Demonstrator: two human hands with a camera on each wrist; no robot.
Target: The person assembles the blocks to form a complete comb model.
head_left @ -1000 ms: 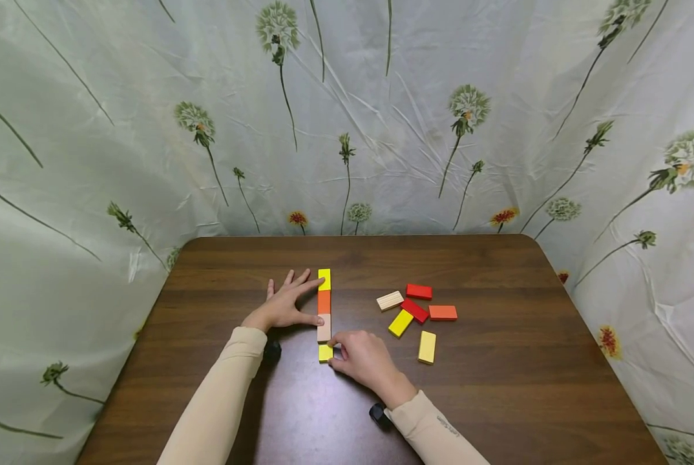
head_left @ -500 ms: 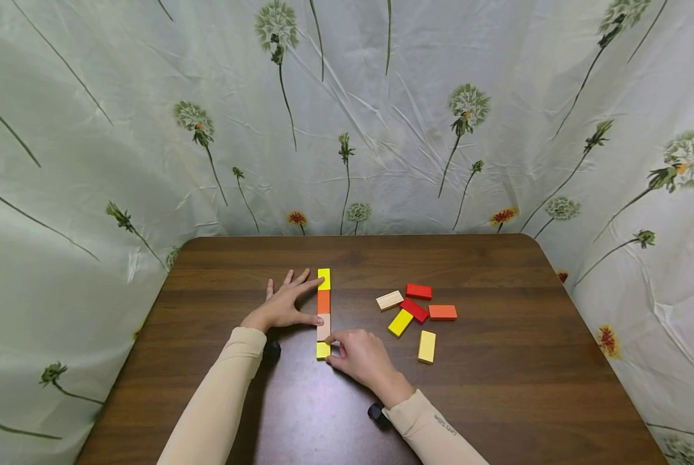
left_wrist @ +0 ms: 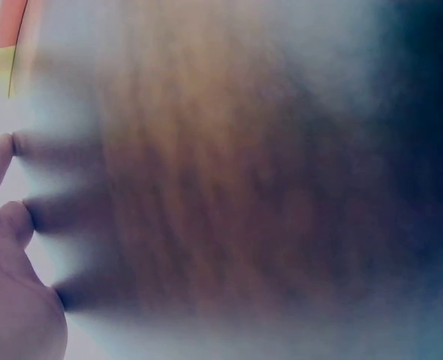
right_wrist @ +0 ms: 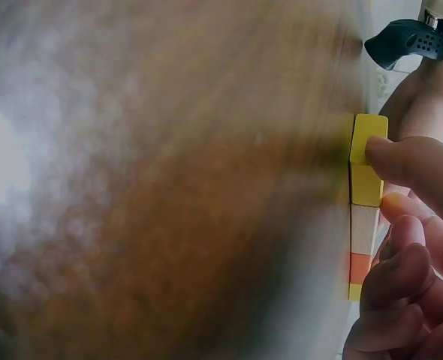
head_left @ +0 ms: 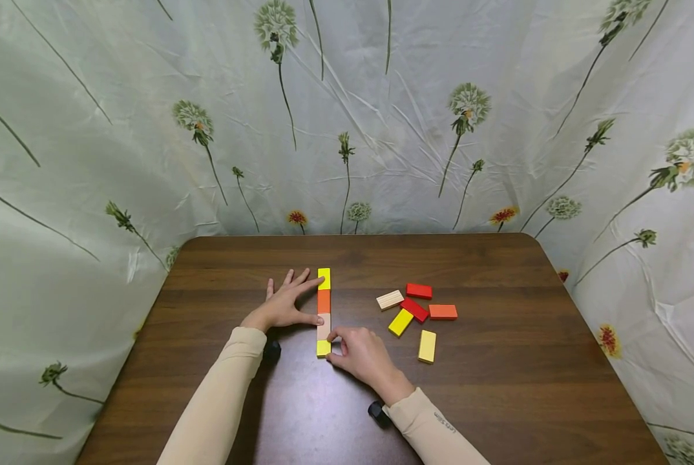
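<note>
Four kinds of contact line up along a row of wooden blocks running away from me in the head view. At its near end, my right hand (head_left: 364,354) pinches a yellow block (head_left: 322,349) between thumb and index finger; the right wrist view shows the thumb on the end face of this yellow block (right_wrist: 366,139). Directly beyond lie a pale wood block (head_left: 324,332), an orange block (head_left: 324,301) and another yellow block (head_left: 324,272). My left hand (head_left: 283,307) lies spread left of the row, its index fingertip on the far yellow block and thumb on the pale one.
Right of the row several loose blocks lie on the brown table (head_left: 527,361): a striped pale block (head_left: 390,299), two red ones, an orange block (head_left: 442,312), a yellow block (head_left: 401,323) and a light yellow block (head_left: 426,347). A flowered curtain (head_left: 382,161) hangs behind.
My right hand has slid the near yellow block slightly left and away from me, closing the small gap to the pale block. My left hand has stayed in place.
</note>
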